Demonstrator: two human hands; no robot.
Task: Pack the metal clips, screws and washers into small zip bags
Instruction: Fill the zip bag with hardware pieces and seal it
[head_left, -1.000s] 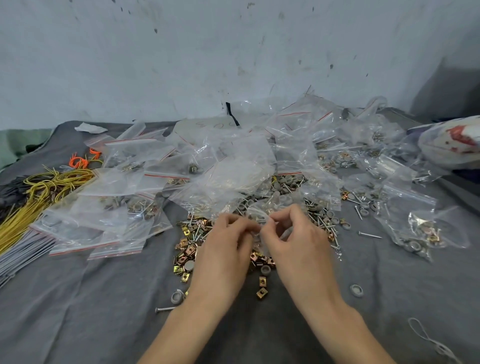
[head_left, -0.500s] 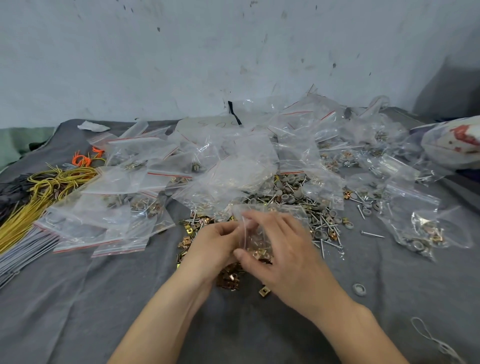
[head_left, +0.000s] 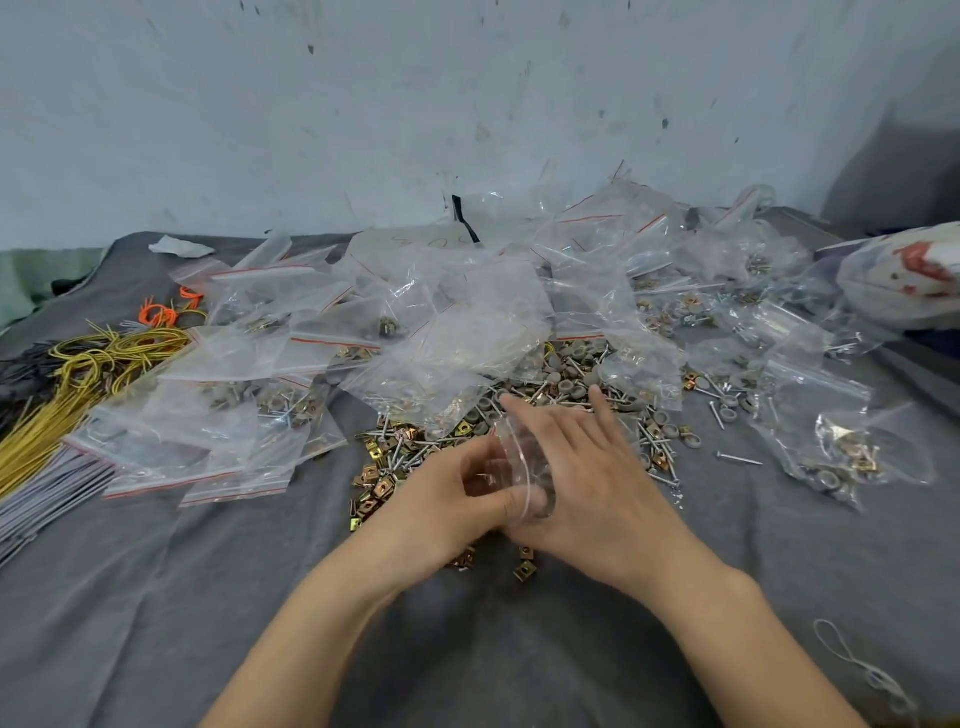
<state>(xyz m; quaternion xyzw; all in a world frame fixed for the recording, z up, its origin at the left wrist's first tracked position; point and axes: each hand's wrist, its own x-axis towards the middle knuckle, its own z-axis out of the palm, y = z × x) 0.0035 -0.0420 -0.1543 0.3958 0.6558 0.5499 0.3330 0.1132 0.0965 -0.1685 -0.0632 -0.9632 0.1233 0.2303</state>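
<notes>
Hands meet at centre frame over the pile: the left hand (head_left: 447, 499) pinches one side of a small zip bag (head_left: 524, 462), and the right hand (head_left: 592, 488) lies against it with fingers stretched straight, backing the thin film. The likely reason is simple: a floppy bag needs one hand to keep the mouth spread and the other to steady it before anything goes in. What the bag holds cannot be made out through the glare. It hangs directly above the brass-coloured metal clips (head_left: 379, 478), so the stock sits just beneath it. Screws (head_left: 654, 441) fan out to the right of centre, and grey washers (head_left: 571, 364) are heaped just above them. All three kinds are loose on the grey-clothed table (head_left: 208, 597), within easy reach. Filled bags (head_left: 234, 415) lie stacked at left, apart from the loose parts, probably so finished work stays separate. Yellow wires (head_left: 78, 374) lie at the far left. As for writing, a sheet (head_left: 415, 241) under the bags at upper centre shows faint handwriting, too pale to read, and a red-printed bag (head_left: 914, 275) at the right edge gives no legible words.
</notes>
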